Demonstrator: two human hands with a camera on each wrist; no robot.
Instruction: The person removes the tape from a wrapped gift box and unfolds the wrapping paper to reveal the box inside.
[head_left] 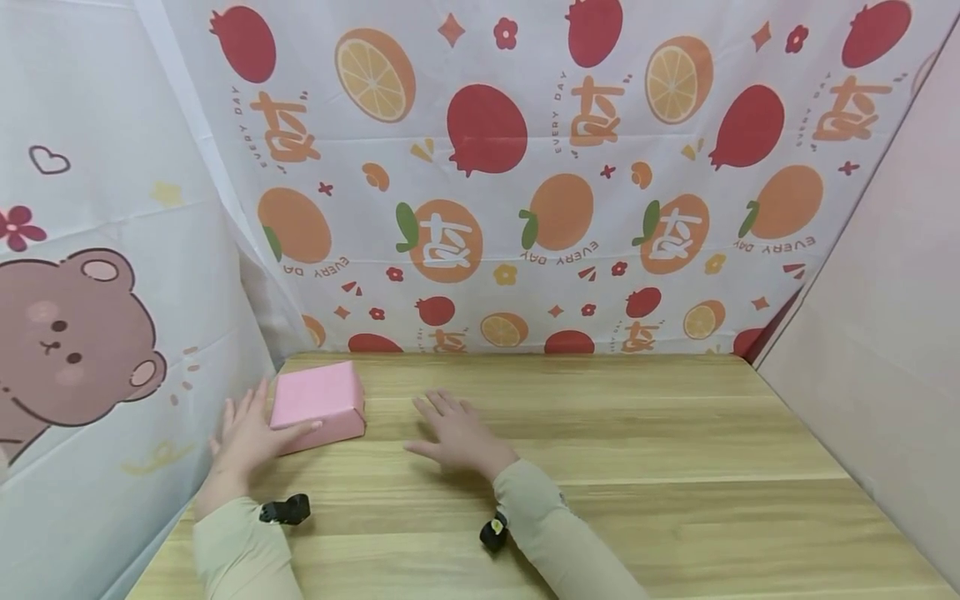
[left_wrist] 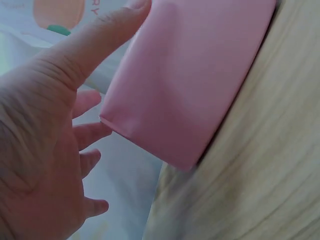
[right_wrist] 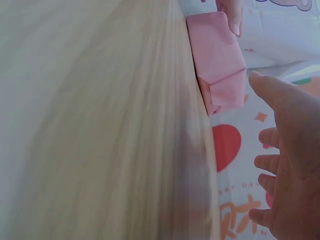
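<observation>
A pink wrapped box (head_left: 315, 398) rests on the wooden table near its back left corner. At the box's left side is my left hand (head_left: 246, 437), its fingers spread and straight. The left thumb lies along the box's front edge in the head view; in the left wrist view the thumb overlaps the top edge of the pink box (left_wrist: 185, 80). Whether the fingers touch its side I cannot tell. My right hand (head_left: 461, 437) hovers over the table, right of the box and apart from it, fingers spread, holding nothing. The right wrist view shows the box's folded end (right_wrist: 226, 90) beyond the right thumb.
A wooden table (head_left: 637, 467) spans the front. Behind it hangs a white cloth (head_left: 525, 292) printed with fruit, and at the left a cloth with a bear (head_left: 75, 342). A plain pale panel (head_left: 877, 333) borders the right. Black straps (head_left: 285, 509) sit at both wrists.
</observation>
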